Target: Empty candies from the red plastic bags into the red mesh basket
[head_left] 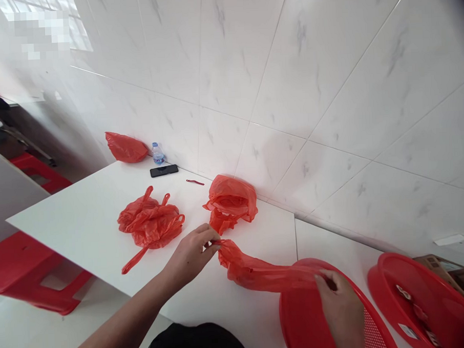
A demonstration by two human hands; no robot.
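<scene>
A thin red plastic bag [255,273] is stretched lengthwise between my two hands, above the white table [207,303]. My left hand [197,247] pinches one bunched end of it. My right hand [339,297] grips the other end, over a red perforated basket [299,314]. Just beyond my left hand lies a crumpled red bag [233,194] with its mouth open. To the left, a loose heap of red plastic bags [151,221] has its handles sticking out.
Along the wall stand a folded red bag [126,148], a water bottle [158,154], a black phone [164,171] and a small red strip [195,182]. A second red basket [422,299] and a cardboard box [451,274] are at right. Red stools [36,270] stand at left.
</scene>
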